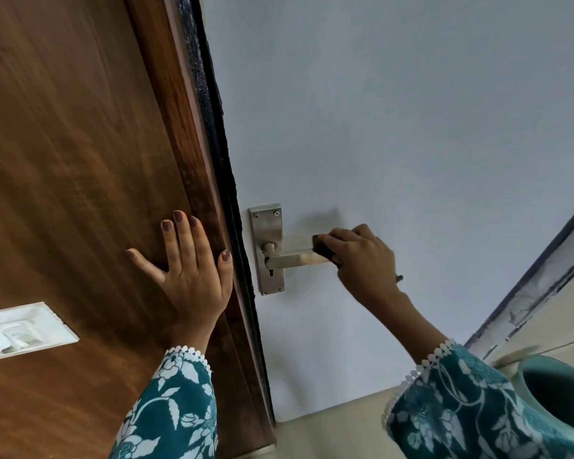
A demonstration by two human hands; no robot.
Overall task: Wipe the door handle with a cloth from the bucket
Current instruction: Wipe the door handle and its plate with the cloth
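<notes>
A metal lever door handle (295, 258) on a silver backplate (266, 226) sits on a pale blue door (395, 127). My right hand (362, 256) is closed around the outer end of the lever with a dark cloth (322, 248) pressed against it; only a small dark piece of the cloth shows under my fingers. My left hand (189, 263) lies flat with fingers spread on the brown wooden frame (80, 160), just left of the door's edge. The teal bucket (554, 392) stands at the lower right, its inside dark.
A white switch plate (20, 329) is set into the wood at the lower left. A dark seal strip (219, 144) runs along the door's edge. Pale floor (328, 432) lies below, and a skirting line (537, 293) runs up at the right.
</notes>
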